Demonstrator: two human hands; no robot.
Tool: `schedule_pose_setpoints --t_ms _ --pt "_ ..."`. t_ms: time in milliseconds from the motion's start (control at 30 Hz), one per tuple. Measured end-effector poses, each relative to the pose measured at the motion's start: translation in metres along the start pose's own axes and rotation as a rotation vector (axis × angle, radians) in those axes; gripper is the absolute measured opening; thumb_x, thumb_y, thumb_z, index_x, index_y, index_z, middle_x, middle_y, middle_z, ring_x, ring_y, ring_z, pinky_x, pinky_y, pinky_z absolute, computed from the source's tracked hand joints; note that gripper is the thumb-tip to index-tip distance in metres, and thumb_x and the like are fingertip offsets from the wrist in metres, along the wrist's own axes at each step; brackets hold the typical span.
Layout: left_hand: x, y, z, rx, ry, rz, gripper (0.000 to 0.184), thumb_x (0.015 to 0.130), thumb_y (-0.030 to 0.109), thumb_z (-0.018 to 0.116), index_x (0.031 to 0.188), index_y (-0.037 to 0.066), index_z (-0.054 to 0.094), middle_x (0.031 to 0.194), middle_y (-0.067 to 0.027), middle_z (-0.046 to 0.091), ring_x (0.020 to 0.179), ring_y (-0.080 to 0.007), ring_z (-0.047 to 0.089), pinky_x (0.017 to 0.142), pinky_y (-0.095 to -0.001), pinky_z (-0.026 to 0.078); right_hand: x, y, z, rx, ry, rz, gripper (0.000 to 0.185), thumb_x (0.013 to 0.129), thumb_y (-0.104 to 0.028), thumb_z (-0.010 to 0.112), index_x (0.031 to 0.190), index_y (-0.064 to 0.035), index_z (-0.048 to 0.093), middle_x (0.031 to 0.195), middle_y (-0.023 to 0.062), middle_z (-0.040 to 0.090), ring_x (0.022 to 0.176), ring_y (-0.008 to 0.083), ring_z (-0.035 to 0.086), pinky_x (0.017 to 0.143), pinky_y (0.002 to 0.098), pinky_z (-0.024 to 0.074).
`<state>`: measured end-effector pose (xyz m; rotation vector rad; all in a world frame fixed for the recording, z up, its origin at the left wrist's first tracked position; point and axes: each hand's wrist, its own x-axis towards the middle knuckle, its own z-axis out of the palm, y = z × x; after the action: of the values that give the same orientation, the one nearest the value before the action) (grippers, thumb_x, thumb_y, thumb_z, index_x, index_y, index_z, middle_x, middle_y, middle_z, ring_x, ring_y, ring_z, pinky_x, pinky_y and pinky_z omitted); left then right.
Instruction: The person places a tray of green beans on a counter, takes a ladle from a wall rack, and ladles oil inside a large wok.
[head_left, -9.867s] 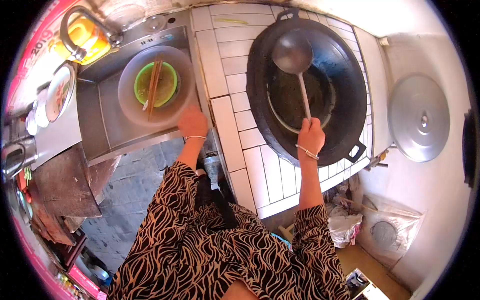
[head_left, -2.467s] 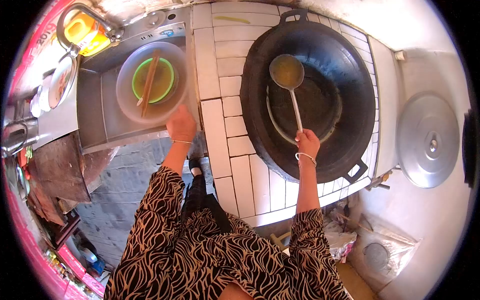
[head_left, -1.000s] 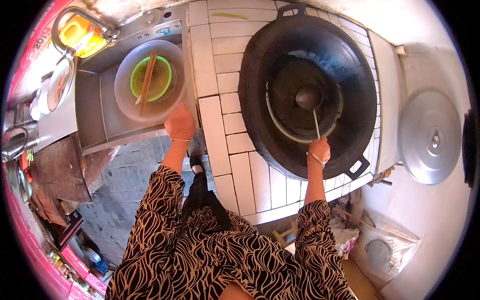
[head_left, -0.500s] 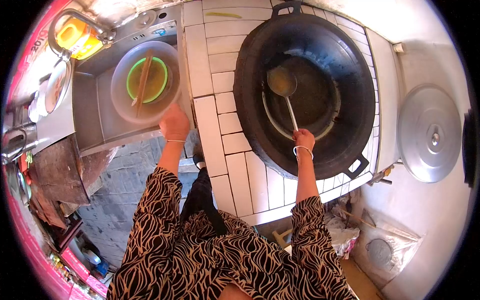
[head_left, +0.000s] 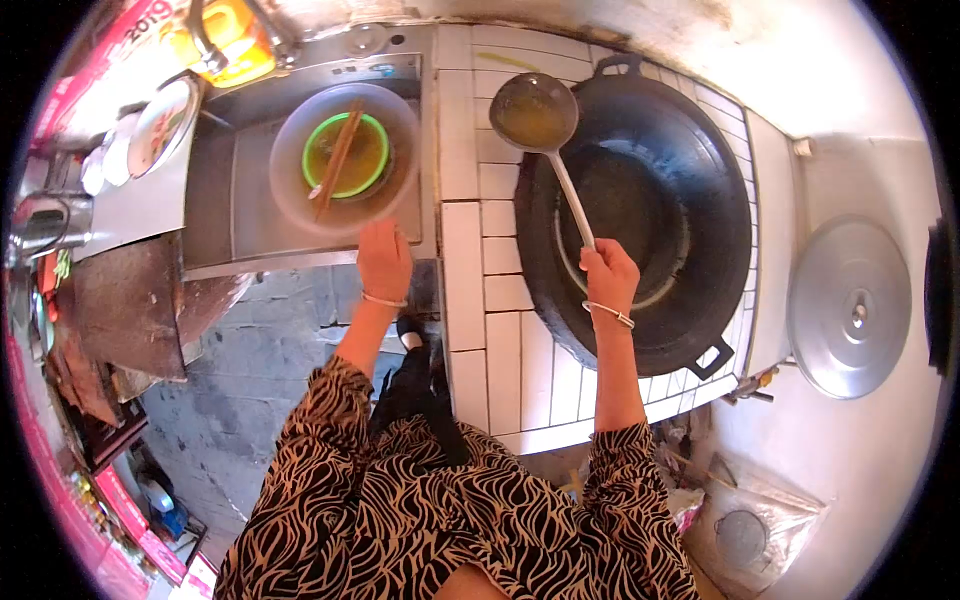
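Note:
My right hand [head_left: 612, 272] is closed around the handle of a metal ladle [head_left: 570, 185]. The ladle's bowl holds some yellowish liquid and is over the left rim of a large black wok [head_left: 690, 190]. A little dark liquid seems to lie at the wok's bottom. My left hand [head_left: 385, 262], fingers curled, is at the sink's front edge, close to the rim of a translucent plastic basin [head_left: 290, 190]. What those fingers hold, if anything, is hidden. Inside the basin sits a green-rimmed bowl [head_left: 318, 130] of yellowish liquid, with brown chopsticks [head_left: 342, 155] laid across it.
The basin stands in a metal sink [head_left: 210, 200] below a faucet [head_left: 207, 45]. A yellow container [head_left: 235, 40] is behind it. White tiles [head_left: 465, 270] separate sink and wok. A round metal lid [head_left: 850, 310] is at the right. A chopping board [head_left: 130, 300] is at the left.
My right hand has lifted the ladle from inside the wok to above its left rim. My left hand has drawn slightly back from the basin. The view has shifted.

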<state>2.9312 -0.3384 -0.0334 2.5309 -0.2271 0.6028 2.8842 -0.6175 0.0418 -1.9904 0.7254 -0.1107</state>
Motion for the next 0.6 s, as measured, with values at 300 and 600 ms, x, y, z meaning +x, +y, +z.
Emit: schedule_pose_setpoints --t_ms 300,600 --pt "-0.051 -0.049 -0.037 -0.695 -0.226 -1.378 0.024 0.076 0.027 0.059 0.08 0.004 0.055 0.062 -0.0097 0.056 0.049 -0.0171 0.053 0.044 -0.0286 0.042 -0.019 -0.051 0.077 -0.68 0.161 -0.612 0.009 0.072 -0.013 0.054 0.067 -0.0075 0.048 0.062 0.0086 0.053 0.057 0.0255 0.056 0.047 0.0352 0.0451" --pt "-0.045 -0.095 -0.021 -1.072 -0.181 -1.678 0.032 0.076 0.033 0.06 0.09 0.006 0.052 0.074 -0.0143 0.057 0.058 -0.0255 0.055 0.047 -0.0352 0.043 -0.017 -0.032 0.048 -0.429 0.297 -0.492 0.011 0.075 -0.016 0.054 0.081 -0.0075 0.055 0.07 0.0109 0.057 0.062 0.028 0.057 0.052 0.0354 0.0454"
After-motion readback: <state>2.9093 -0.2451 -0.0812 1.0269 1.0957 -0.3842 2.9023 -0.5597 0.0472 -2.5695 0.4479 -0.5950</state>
